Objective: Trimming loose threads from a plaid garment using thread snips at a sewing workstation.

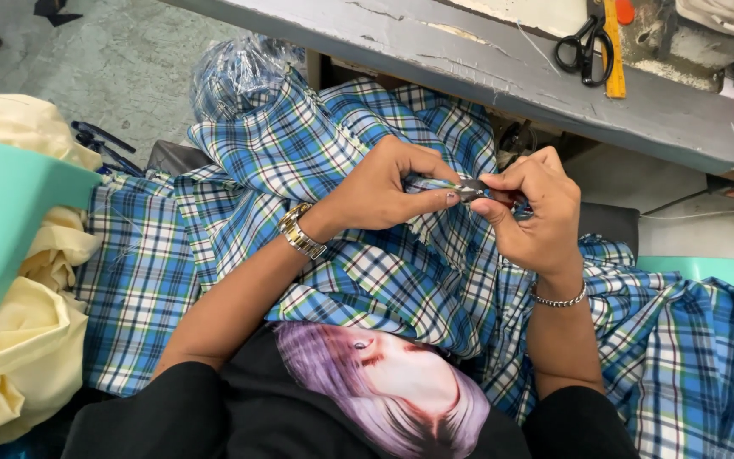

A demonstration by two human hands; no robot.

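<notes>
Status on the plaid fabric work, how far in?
Done: nothing visibly finished. In hand: left hand and right hand pinch one edge of the blue plaid fabric around a small metal tool. Left: most of the fabric lies bunched on the lap; black scissors sit unused on the table.

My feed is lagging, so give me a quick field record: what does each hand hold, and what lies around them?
left hand: pinches a fold of the blue plaid fabric
right hand: holds a small metal tool at that same fold
wrists: watch on the left, chain bracelet on the right
table edge: black scissors beside a yellow ruler
left side: yellow cloth, mint-green plastic stool
</notes>
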